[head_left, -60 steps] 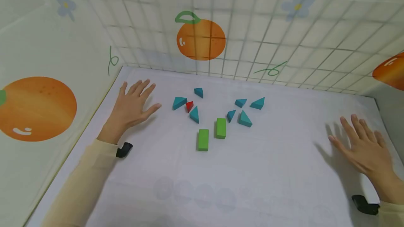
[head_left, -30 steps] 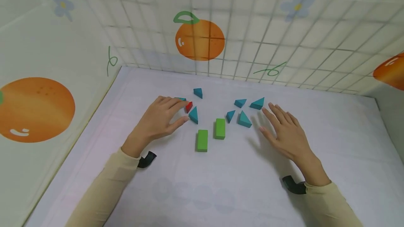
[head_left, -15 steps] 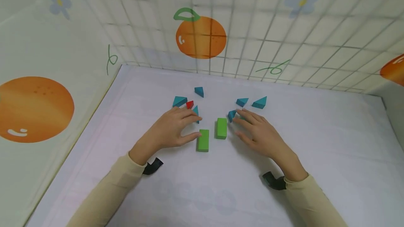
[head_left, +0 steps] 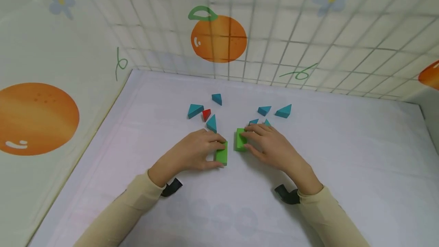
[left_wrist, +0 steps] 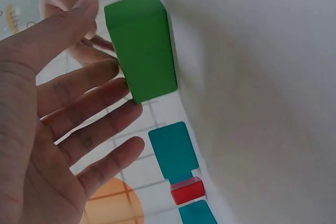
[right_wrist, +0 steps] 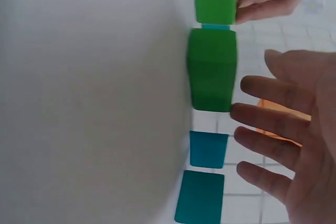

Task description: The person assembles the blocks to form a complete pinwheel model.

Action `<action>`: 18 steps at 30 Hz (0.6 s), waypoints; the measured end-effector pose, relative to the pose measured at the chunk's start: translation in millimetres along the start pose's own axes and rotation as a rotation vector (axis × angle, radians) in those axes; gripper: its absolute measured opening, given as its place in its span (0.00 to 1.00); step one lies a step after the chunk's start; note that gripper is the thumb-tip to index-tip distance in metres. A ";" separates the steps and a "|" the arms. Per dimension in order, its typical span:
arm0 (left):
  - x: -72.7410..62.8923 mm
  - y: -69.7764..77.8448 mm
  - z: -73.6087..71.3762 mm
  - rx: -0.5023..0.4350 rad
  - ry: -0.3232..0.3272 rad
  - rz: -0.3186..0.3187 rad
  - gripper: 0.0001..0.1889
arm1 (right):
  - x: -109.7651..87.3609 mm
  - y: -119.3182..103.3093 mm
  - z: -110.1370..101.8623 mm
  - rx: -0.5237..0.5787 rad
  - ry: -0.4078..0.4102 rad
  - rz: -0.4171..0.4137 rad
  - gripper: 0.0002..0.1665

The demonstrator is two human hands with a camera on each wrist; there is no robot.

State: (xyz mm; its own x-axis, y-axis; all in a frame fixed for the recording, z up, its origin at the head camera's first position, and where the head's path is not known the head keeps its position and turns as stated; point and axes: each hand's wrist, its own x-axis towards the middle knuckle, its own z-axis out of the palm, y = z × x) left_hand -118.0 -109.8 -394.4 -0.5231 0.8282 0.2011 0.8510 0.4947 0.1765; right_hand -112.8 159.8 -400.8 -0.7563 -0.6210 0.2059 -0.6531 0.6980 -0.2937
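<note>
Two plain green blocks [head_left: 222, 156] lie by left hand [head_left: 195, 151] and right hand [head_left: 271, 147].

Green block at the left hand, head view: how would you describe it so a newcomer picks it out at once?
On the white table, look at the left hand. Framed by its thumb and fingers, which partly cover it, is a bright green oblong block. It lies nearer the wearer than the other green block, by the right hand; the wedges beyond are teal or red.
</note>
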 end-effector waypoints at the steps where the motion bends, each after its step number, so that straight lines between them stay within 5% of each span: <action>1: 0.5 1.0 0.4 0.011 -0.011 -0.002 0.23 | -0.4 0.1 0.9 -0.005 0.002 -0.007 0.22; 9: 0.4 2.3 0.8 0.033 -0.061 -0.028 0.20 | -2.1 0.6 5.9 -0.015 0.047 -0.065 0.18; 18: 0.5 -3.3 8.0 -0.015 0.002 -0.001 0.19 | -5.0 -1.2 12.3 -0.015 0.048 -0.085 0.17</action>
State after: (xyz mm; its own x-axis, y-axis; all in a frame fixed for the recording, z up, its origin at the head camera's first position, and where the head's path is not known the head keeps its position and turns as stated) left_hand -120.7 -109.0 -402.7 -0.5245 0.8269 0.2028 0.8494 0.4919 0.1912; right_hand -107.8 157.7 -412.9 -0.6988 -0.6607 0.2743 -0.7153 0.6491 -0.2589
